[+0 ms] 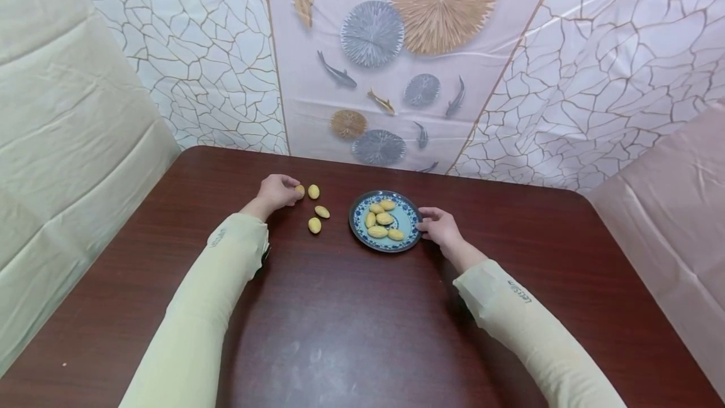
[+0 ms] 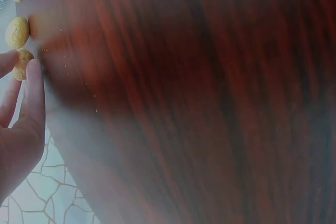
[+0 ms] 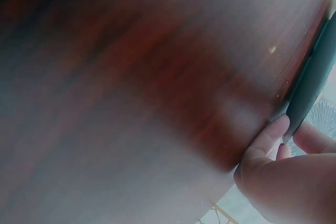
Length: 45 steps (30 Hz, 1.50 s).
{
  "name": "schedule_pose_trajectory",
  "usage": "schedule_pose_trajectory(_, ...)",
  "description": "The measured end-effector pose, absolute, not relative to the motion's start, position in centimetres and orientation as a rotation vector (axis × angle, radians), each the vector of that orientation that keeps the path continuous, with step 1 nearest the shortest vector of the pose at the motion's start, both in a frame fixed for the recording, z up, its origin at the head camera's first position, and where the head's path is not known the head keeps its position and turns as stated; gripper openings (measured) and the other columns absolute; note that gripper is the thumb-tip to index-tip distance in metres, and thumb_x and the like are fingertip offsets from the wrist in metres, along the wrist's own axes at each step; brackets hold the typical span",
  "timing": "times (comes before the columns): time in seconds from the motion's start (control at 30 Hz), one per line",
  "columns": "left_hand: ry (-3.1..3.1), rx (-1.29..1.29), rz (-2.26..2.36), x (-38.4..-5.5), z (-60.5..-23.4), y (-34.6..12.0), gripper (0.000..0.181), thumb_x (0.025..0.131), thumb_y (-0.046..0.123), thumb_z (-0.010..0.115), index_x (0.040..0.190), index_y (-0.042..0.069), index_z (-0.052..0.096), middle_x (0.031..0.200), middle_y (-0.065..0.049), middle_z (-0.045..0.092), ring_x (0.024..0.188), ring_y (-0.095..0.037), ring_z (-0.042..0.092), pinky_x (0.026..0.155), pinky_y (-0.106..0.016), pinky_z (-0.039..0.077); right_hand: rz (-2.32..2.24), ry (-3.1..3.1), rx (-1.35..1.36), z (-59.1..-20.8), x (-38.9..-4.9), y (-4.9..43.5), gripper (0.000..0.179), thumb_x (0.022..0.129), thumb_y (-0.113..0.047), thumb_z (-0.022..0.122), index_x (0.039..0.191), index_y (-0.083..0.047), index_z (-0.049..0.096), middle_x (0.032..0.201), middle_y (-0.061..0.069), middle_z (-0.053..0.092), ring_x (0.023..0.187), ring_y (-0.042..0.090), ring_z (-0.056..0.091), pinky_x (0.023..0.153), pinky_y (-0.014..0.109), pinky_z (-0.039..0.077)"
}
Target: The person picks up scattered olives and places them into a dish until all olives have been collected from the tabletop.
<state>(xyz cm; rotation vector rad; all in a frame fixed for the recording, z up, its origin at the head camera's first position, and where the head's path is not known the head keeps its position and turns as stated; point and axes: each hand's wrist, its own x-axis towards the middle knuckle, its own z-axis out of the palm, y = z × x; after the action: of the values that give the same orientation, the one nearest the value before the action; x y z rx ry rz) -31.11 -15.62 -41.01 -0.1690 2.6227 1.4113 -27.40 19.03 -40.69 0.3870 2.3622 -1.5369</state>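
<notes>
With thumb and fingers, my left hand [image 1: 277,191] pinches a yellow, wrinkled oval piece [image 2: 22,65] that looks like a nut in its shell. Close beside it lies another such piece [image 1: 314,191], and nearer to me are two more, an oval piece [image 1: 322,212] and a rounder piece [image 1: 314,225]. My right hand [image 1: 440,228] grips the right rim of a round blue-and-white plate [image 1: 403,246], thumb on one side of the edge and fingers on the other in the right wrist view. Several of the yellow pieces [image 1: 384,218] lie together on the plate.
Everything rests on a dark red-brown wooden table [image 1: 340,313] with rounded far corners. A patterned wall covering [image 1: 226,68] rises right behind its far edge. Pale padded fabric [image 1: 68,162] hangs at the left, and a pinkish cloth [image 1: 663,232] hangs at the right.
</notes>
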Motion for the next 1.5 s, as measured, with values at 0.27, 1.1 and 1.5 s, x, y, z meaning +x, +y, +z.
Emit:
schedule_pose_trajectory(0.27, 2.562, -0.199, 1.547, -30.9, -40.7, -15.5, 0.038, 0.088, 0.012, 0.06, 0.125, 0.0, 0.056, 0.122, -0.02, 0.058, 0.099, -0.029, 0.065, 0.085, -0.034, 0.053, -1.536, 2.366, 0.38, -40.5, -27.3, 19.0, 0.044, 0.095, -0.006, 0.05, 0.138, -0.007, 0.043, 0.131, 0.019, 0.048, 0.107, 0.022, 0.051, 0.093, 0.034, 0.047)
schedule_pose_trajectory(1.1, 2.343, -0.086, 1.822, -30.9, -38.5, -12.0, 0.041, 0.087, 0.005, 0.06, 0.127, -0.003, 0.054, 0.124, -0.024, 0.058, 0.098, -0.029, 0.063, 0.092, -0.04, 0.05, -1.563, 2.335, 0.363, -40.6, -27.3, 19.2, 0.045, 0.096, -0.008, 0.045, 0.141, -0.006, 0.04, 0.14, 0.018, 0.043, 0.112, 0.023, 0.048, 0.098, 0.037, 0.044)
schedule_pose_trajectory(1.5, 2.324, -0.007, 1.824, -31.1, -38.1, -8.9, 0.041, 0.086, 0.007, 0.064, 0.125, -0.001, 0.056, 0.126, -0.021, 0.057, 0.11, -0.032, 0.06, 0.093, -0.04, 0.049, -1.561, 2.326, 0.372, -40.6, -27.3, 19.3, 0.045, 0.096, -0.009, 0.047, 0.141, -0.008, 0.041, 0.14, 0.018, 0.044, 0.114, 0.023, 0.048, 0.1, 0.037, 0.044)
